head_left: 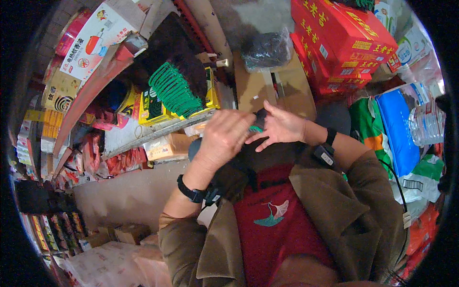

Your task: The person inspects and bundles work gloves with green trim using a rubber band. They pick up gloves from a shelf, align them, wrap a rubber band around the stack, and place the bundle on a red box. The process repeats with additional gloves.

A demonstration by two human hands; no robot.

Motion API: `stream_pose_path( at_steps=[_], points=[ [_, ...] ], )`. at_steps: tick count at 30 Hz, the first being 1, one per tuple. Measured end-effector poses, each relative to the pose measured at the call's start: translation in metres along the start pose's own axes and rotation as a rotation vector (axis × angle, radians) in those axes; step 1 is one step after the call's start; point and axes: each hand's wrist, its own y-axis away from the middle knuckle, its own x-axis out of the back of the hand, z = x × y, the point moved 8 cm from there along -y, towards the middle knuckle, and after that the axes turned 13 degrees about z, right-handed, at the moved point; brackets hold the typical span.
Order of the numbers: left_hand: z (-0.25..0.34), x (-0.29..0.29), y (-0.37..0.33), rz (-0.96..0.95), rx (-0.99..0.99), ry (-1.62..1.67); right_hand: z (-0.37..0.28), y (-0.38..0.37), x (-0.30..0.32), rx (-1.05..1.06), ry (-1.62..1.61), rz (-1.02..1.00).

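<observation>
Work area: you face a shelf (117,138) at your left, a stack of red cartons (342,45) ahead to your right, and a brown cardboard box (294,91) between them. Step in hand, as judged: you are working a small green piece (256,128) in front of your body. Your left hand (224,134) is curled toward it; whether its fingers pinch anything cannot be told. Your right hand (282,126) is spread, fingers apart, clamped on nothing visible. The two hands are close together; contact between them cannot be confirmed. The next move appears to call for a firm left grip while your right fingers close on the piece. Condition: on the shelf, a green bundle (177,91) sits on or in the yellow boxes (146,115), its ridged strands in close, roughly parallel rows. The green piece, smallest of all, lies between your hands; only a thin, bright sliver shows, so its full shape is unverified.
</observation>
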Motion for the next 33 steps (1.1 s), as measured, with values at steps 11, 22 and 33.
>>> stream_pose_path(
  at_steps=[11, 22, 33],
  points=[
    [0.004, 0.037, -0.007, 0.032, 0.056, 0.184, -0.096, 0.006, -0.045, 0.517, 0.202, 0.162],
    [-0.138, 0.158, 0.025, 0.639, 0.465, -0.018, -0.203, -0.046, -0.130, 0.549, 0.248, 0.141],
    [-0.196, 0.148, 0.023, 0.611, 0.561, 0.198, -0.240, -0.138, -0.181, 0.604, 0.246, 0.157]
  ],
)
